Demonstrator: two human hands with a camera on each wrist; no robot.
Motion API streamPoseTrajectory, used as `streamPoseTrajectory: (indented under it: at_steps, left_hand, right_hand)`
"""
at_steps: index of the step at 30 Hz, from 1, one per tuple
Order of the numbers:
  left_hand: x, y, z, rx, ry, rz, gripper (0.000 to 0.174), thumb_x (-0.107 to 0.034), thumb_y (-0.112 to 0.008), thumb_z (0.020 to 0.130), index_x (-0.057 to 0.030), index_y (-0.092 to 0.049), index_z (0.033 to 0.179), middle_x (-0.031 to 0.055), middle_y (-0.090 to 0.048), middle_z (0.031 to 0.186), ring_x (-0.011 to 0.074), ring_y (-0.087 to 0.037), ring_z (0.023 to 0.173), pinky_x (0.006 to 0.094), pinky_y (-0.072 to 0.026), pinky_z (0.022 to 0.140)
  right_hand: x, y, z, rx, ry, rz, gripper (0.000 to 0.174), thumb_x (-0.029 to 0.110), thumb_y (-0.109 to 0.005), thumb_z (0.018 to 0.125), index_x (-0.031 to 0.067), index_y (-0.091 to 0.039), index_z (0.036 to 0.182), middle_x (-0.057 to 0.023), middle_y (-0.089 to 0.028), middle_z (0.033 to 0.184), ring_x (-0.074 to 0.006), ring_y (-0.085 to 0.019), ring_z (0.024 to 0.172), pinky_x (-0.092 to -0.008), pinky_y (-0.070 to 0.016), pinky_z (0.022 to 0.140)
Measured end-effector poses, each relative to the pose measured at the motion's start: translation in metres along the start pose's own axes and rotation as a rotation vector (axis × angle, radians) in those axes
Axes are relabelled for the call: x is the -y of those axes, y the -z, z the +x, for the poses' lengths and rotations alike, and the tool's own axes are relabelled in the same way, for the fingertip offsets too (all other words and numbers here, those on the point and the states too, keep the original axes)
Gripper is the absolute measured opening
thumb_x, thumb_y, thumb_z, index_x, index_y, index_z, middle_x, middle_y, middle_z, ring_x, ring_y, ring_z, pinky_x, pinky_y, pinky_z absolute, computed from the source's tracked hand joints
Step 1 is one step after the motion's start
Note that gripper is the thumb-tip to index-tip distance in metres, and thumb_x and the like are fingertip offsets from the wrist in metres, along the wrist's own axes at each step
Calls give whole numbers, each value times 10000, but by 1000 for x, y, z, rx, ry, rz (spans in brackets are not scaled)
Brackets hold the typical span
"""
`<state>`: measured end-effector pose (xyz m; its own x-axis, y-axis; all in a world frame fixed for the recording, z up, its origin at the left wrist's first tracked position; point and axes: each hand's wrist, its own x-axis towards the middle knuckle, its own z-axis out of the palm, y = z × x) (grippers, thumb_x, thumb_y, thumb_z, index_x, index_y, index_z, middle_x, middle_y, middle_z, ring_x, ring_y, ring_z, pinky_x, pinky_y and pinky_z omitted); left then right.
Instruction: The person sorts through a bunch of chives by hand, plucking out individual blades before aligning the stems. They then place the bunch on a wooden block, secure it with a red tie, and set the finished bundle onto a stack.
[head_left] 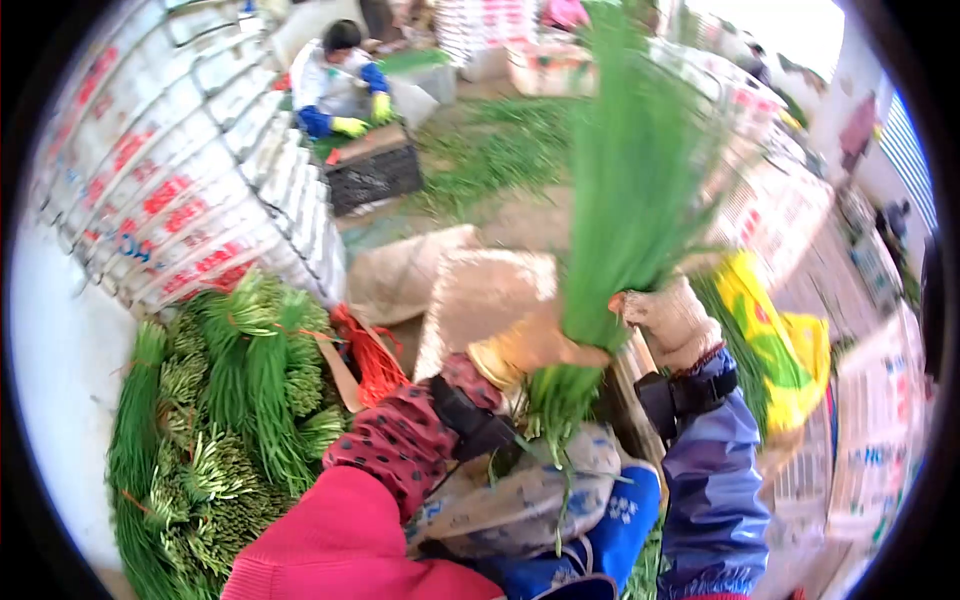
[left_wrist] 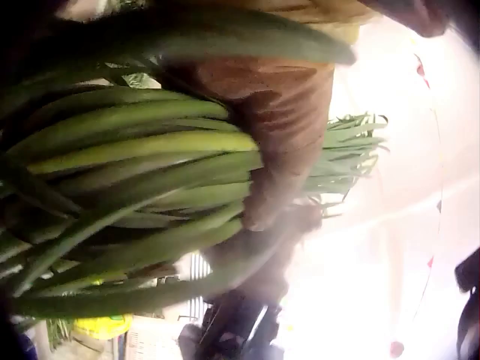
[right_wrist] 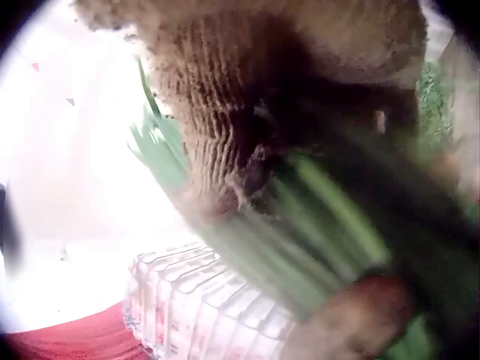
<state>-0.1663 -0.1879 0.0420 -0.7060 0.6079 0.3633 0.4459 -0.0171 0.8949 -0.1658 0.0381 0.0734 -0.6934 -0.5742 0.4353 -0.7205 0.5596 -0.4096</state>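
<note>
A long upright bunch of green chives (head_left: 625,190) stands in front of me, its tops blurred. My left hand (head_left: 535,348), in a yellowish glove, grips it low down, with shorter stem ends hanging below the fingers. Just above and to the right, my right hand (head_left: 675,322) in a beige knit glove holds the same bunch, a bare thumb tip showing. The left wrist view has the gloved fingers (left_wrist: 289,142) wrapped across the chives (left_wrist: 135,161). In the right wrist view, the ribbed glove fingers (right_wrist: 206,142) curl over the stems (right_wrist: 337,206), partly in shadow.
Tied chive bundles (head_left: 240,400) are piled at left, beside red ties (head_left: 375,360). Stacked white crates (head_left: 160,190) rise behind them. A yellow bag (head_left: 775,330) lies at right. Ahead, another person (head_left: 340,85) sits at a dark crate (head_left: 375,180) near loose greens (head_left: 495,150).
</note>
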Motion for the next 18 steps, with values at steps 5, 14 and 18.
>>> streamPoseTrajectory:
  at_steps: [5, 14, 18]
  left_hand:
    - [40, 51, 11, -5, 128, 51, 728, -247, -877, 721, -50, -510, 1318, 91, -612, 1258, 198, -574, 1109, 355, -479, 949]
    - [158, 91, -50, -115, -238, 884, 436, -279, -673, 879, -38, -585, 1231, 130, -623, 1108, 275, -598, 1040, 417, -503, 887]
    - [226, 104, -59, 17, -144, 397, 473, -303, -740, 818, -84, -608, 1216, 136, -618, 1162, 302, -599, 1060, 403, -490, 916]
  right_hand:
    - [-1, -55, 48, -113, -213, 396, 233, 79, -613, 834, 88, -701, 1049, -8, -727, 914, -173, -677, 770, -298, -533, 703]
    - [-22, -139, 36, -240, -584, 1030, 373, 166, -636, 901, 57, -566, 1251, -121, -666, 1149, -286, -640, 1025, -407, -523, 868]
    - [8, -111, 50, 187, -405, 26, 508, 439, -436, 955, 112, -510, 1337, -115, -570, 1280, -287, -537, 1165, -455, -398, 1021]
